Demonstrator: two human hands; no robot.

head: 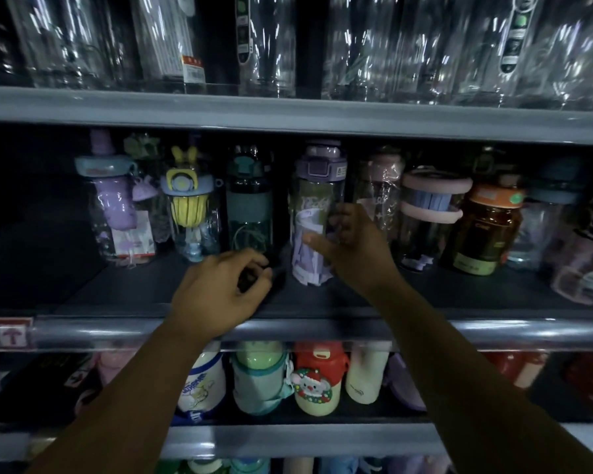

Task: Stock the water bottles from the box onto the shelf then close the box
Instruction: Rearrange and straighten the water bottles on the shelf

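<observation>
On the middle shelf, a clear bottle with a purple lid stands upright. My right hand grips its lower right side, thumb across the front. To its left stands a dark green bottle with a teal cap. My left hand has its fingers curled round the foot of that bottle, hiding the base. The box is out of view.
More bottles line the middle shelf: a lilac one and a yellow one on the left, pink-banded and orange-lidded ones on the right. Wrapped clear bottles fill the shelf above. Children's flasks stand below.
</observation>
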